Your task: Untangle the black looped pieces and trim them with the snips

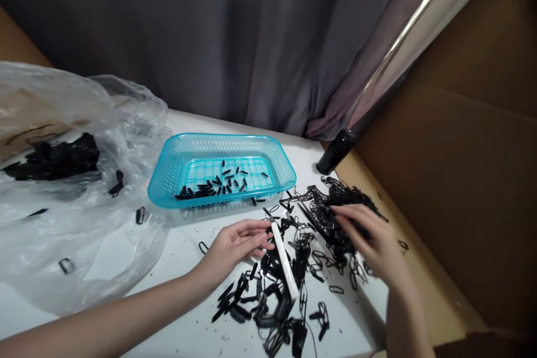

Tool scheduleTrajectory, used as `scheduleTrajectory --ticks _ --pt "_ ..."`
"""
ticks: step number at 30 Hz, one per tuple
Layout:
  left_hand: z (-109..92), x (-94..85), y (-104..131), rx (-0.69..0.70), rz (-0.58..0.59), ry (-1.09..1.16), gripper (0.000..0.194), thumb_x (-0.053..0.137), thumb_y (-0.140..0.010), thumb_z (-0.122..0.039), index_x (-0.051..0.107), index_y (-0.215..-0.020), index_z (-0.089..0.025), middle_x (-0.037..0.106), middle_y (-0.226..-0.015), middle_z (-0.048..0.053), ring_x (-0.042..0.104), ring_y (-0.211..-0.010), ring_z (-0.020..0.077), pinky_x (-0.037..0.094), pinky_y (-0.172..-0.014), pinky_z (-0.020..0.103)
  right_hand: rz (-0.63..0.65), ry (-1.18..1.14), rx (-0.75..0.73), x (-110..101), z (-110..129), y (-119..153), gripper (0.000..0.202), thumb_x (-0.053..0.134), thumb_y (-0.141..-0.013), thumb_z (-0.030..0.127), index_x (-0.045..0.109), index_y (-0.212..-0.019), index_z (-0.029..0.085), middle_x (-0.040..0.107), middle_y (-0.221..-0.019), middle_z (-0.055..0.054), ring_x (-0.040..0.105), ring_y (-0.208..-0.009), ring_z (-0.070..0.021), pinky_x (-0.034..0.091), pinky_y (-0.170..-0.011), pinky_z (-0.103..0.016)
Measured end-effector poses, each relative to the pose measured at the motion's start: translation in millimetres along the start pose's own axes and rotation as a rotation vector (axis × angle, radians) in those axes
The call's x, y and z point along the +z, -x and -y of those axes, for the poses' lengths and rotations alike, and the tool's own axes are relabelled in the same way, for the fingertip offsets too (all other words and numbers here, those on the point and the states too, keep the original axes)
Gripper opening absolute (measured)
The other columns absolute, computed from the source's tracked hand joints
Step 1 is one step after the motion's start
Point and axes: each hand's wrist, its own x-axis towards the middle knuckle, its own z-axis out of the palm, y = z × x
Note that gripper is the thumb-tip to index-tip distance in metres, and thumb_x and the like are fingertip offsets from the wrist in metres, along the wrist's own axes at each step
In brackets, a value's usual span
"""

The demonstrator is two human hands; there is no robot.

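My left hand point(241, 240) has its thumb and index finger bent together at the upper end of a white stick point(285, 263) with a narrow dark tip. The stick slants down over a pile of small black pieces point(239, 291), some solid strips and some thin loops. Over a tangled heap of black loop-shaped parts point(352, 198) reaches my right hand point(373, 235), its fingers stretched out with a gap between thumb and index finger. A dark slim tool point(310, 218) lies just left of that heap, partly among the parts.
Behind my hands stands a blue plastic basket point(222, 139) with several black strips inside. A clear plastic bag point(104, 246) with black parts spreads on the left. A black cylinder point(335, 152) stands at the back right, near a cardboard wall point(470, 151). Grey curtain point(188, 39) hangs behind.
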Motion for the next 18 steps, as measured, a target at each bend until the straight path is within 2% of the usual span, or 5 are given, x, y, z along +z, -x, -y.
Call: scheduleTrajectory --ticks 3,5,9,14,18 --pt "3 0.3 -1 0.020 0.015 0.033 0.038 0.085 -0.072 -0.039 0.075 -0.100 -0.016 0.074 -0.086 0.006 0.070 -0.071 0.0148 0.052 -0.062 0.022 -0.334 0.182 0.300 -30 -43 47 0.026 0.059 -0.094 0.043 0.071 -0.106 0.024 0.070 -0.109 -0.009 0.068 -0.093 -0.0258 0.055 -0.080 -0.037" --pt "6 0.6 -3 0.026 0.014 0.045 0.039 0.087 -0.067 -0.039 0.076 -0.098 -0.017 0.072 -0.084 0.003 0.068 -0.067 0.0126 0.050 -0.057 0.020 -0.373 0.267 0.453 -39 -72 86 0.036 0.059 -0.090 0.054 0.070 -0.105 0.022 0.070 -0.110 -0.010 0.070 -0.090 -0.0265 0.056 -0.077 -0.037" --pt "8 1.4 -4 0.028 0.019 0.038 0.041 0.089 -0.065 -0.039 0.077 -0.100 -0.018 0.069 -0.073 0.001 0.060 -0.056 0.0072 0.043 -0.050 0.016 -0.454 0.301 0.549 -30 -109 145 0.053 0.056 -0.085 0.064 0.067 -0.105 0.016 0.072 -0.108 -0.016 0.071 -0.094 -0.0315 0.057 -0.078 -0.041" --pt "7 2.5 -1 0.061 0.035 0.016 0.041 0.088 -0.065 -0.041 0.077 -0.097 -0.017 0.065 -0.060 -0.001 0.053 -0.052 0.0066 0.038 -0.047 0.014 -0.409 0.306 0.558 -11 -116 147 0.058 0.054 -0.082 0.066 0.067 -0.112 0.019 0.068 -0.117 -0.015 0.065 -0.109 -0.0324 0.051 -0.093 -0.044" --pt "5 2.2 -2 0.120 0.016 0.002 0.041 0.089 -0.062 -0.042 0.078 -0.093 -0.018 0.065 -0.062 -0.002 0.055 -0.056 0.0073 0.041 -0.052 0.015 -0.436 0.381 0.631 -5 -110 131 0.054 0.055 -0.078 0.069 0.074 -0.094 0.022 0.058 -0.131 -0.018 0.050 -0.125 -0.0424 0.035 -0.103 -0.063"
